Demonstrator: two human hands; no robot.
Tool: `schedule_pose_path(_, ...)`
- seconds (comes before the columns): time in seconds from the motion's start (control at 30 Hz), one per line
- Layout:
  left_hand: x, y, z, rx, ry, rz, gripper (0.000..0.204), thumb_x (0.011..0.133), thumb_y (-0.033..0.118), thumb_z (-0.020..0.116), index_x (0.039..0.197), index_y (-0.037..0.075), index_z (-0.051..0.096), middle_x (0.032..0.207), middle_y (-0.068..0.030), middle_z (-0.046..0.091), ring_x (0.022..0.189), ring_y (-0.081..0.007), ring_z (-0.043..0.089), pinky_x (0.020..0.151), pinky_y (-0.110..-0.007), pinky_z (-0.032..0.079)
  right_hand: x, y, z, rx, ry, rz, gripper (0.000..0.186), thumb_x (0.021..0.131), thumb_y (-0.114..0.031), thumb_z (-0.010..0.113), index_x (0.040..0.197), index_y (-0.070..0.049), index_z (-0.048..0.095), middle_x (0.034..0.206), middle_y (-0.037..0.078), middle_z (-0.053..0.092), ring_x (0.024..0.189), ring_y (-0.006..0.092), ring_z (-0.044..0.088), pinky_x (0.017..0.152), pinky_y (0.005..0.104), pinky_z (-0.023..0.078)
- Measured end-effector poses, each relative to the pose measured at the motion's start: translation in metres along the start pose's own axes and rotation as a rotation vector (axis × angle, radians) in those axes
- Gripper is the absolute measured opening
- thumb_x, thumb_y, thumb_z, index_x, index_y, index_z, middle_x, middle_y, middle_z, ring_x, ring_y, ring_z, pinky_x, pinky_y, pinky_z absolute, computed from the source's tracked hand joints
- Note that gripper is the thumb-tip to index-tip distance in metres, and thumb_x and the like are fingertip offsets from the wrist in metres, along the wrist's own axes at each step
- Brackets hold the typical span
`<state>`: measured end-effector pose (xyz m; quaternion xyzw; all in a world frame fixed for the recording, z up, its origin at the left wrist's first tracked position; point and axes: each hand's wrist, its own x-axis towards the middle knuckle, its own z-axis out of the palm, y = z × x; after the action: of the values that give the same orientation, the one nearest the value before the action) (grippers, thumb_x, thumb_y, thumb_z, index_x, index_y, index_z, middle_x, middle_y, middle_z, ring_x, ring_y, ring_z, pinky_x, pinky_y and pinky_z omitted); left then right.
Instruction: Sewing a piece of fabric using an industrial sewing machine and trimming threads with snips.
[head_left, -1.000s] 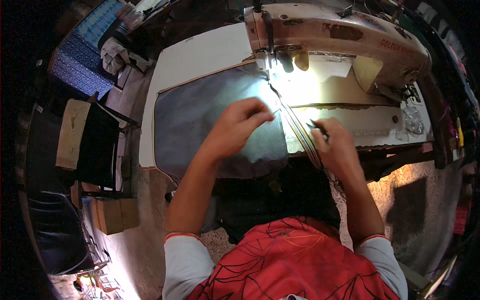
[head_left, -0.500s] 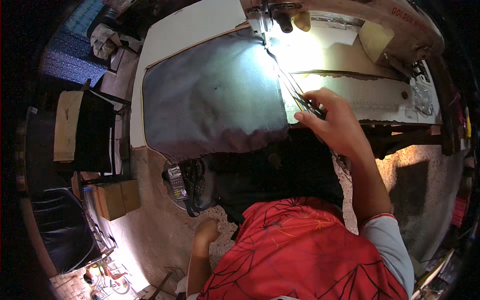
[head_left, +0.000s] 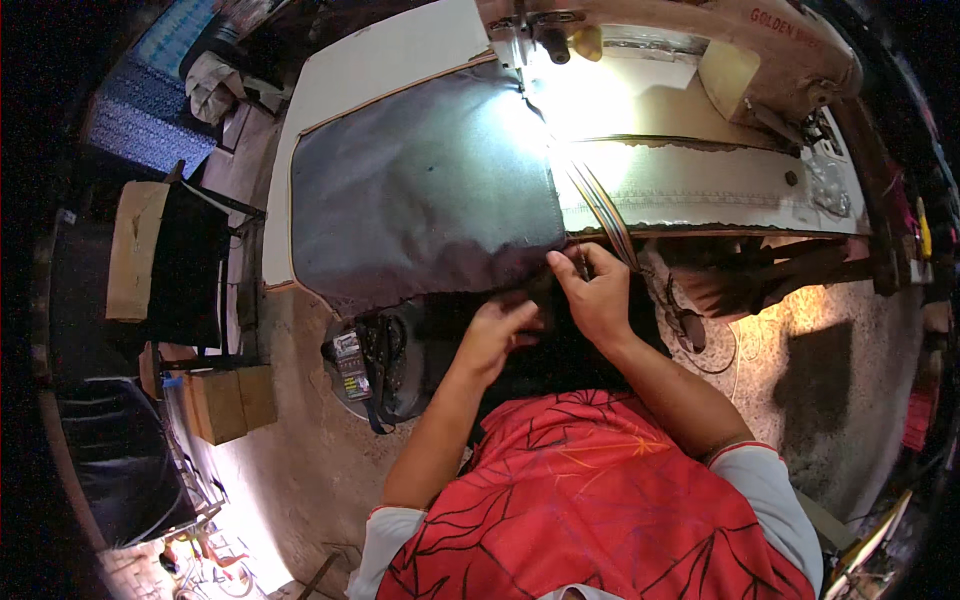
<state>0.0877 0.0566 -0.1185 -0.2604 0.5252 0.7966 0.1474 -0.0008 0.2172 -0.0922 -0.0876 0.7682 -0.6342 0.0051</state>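
Note:
A dark grey fabric panel (head_left: 420,180) with tan piping along its edge lies under the sewing machine's needle area (head_left: 525,70), lit by a bright lamp. A bundle of narrow striped strips (head_left: 600,200) runs from there over the front edge, right of the panel. My right hand (head_left: 590,290) pinches the panel's lower right corner with thumb and forefinger, beside the strips. My left hand (head_left: 500,330) is just below the panel's front edge, its fingers smeared by motion over dark cloth.
The white table (head_left: 370,40) carries a pale board (head_left: 690,175) and a clear bag (head_left: 830,185) at right. At left stand a black chair (head_left: 195,270), a cardboard box (head_left: 215,405) and blue patterned cloths (head_left: 150,120). A grey seat with dark straps (head_left: 375,365) is below the table.
My right hand has left the strips and moved down-left to the panel's corner. My left hand was raised over the panel, dropped low, and is now up near its front edge.

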Motion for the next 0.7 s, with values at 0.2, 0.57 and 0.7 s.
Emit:
schedule_pose_path(0.2, 0.025, -0.025, -0.011, -0.731, -0.153, 0.319, 0.05, 0.095, 0.028, 0.07, 0.14, 0.012, 0.053, 0.14, -0.0061, 0.059, 0.131, -0.0274, 0.053, 0.107, -0.049, 0.044, -0.006, -0.007, -0.018, 0.072, -0.049, 0.05, 0.024, 0.093, -0.019, 0.073, 0.084, 0.002, 0.065, 0.068, 0.0, 0.057, 0.067, 0.0071, 0.049, 0.06, 0.0286, 0.044)
schedule_pose_path(0.57, -0.045, 0.004, 0.02, -0.59, 0.207, 0.41, 0.035, 0.095, 0.012, 0.068, 0.128, 0.01, 0.058, 0.119, -0.0056, 0.068, 0.101, -0.0221, 0.069, 0.078, -0.04, 0.061, 0.016, -0.036, -0.018, -0.13, -0.176, 0.032, 0.023, 0.094, -0.017, 0.072, 0.086, 0.004, 0.069, 0.071, -0.004, 0.06, 0.07, 0.0041, 0.05, 0.062, 0.0236, 0.042)
schedule_pose_path(0.7, -0.045, 0.0, 0.018, -0.585, 0.219, 0.386, 0.025, 0.094, 0.012, 0.07, 0.119, 0.01, 0.063, 0.112, -0.0046, 0.071, 0.098, -0.0211, 0.07, 0.076, -0.039, 0.06, 0.015, -0.023, -0.041, -0.166, -0.137, 0.042, 0.023, 0.092, -0.018, 0.07, 0.094, 0.004, 0.072, 0.07, 0.01, 0.066, 0.066, 0.0124, 0.058, 0.062, 0.0323, 0.047)
